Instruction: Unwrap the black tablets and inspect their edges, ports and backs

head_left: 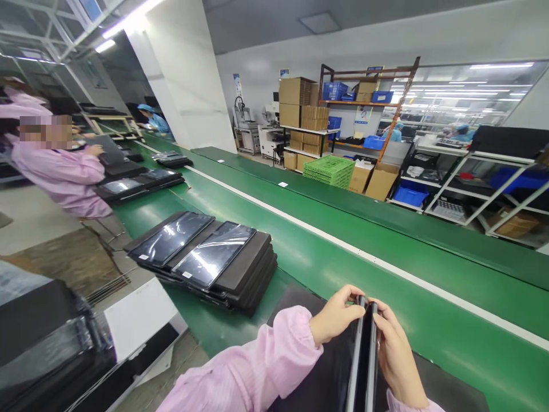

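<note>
My left hand (338, 316) grips the far end of a thin tablet-like panel (356, 355), which stands on edge with its narrow silver-grey side toward me. Close beside it, my right hand (397, 349) holds a second thin panel (371, 357), also on edge. Only a narrow dark gap shows between the two, and their lower ends run out of view. Beneath them lies a black foam mat (300, 343). To the left, a stack of dark foam trays (253, 272) carries two glossy black tablet screens, one nearer (214, 252) and one farther (171, 237), each with a small white label.
The green bench (326, 252) runs diagonally, divided by a white strip (300, 223). Another person in pink (60, 171) works at the left beside more foam trays (146, 183). At lower left are wrapped black stacks (47, 337) and a white board (139, 315). Shelves with boxes stand behind.
</note>
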The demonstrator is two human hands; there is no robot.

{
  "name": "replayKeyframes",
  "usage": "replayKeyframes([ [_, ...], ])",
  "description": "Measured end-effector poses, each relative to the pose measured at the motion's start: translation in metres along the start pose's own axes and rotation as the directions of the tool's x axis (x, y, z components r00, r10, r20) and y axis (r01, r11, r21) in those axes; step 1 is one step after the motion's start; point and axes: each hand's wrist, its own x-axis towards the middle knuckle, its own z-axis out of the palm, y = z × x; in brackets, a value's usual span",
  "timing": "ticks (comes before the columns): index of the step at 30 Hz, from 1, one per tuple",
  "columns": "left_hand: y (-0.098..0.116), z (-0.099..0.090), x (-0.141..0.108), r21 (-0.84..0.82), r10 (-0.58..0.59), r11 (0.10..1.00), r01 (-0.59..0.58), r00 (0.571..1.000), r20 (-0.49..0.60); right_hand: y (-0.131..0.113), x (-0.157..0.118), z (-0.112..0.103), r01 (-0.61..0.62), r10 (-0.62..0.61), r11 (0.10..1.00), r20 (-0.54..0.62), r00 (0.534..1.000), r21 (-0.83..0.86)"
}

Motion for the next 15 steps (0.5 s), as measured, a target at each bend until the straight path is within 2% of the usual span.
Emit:
replayKeyframes([
  [7, -0.0010, -0.0001, 0.0008, 0.007, -0.009, 1.000, 0.009, 1.000, 0.003, 0.0045, 0.0006, -0.0012, 0.021, -0.022, 0.999, 0.022, 1.000, 0.046],
  [15, -0.0026, -0.0008, -0.0002, -0.015, -0.026, 1.000, 0.026, 1.000, 0.010, 0.0031, 0.0003, -0.0003, -0.026, 0.025, 0.999, 0.022, 0.999, 0.030],
])
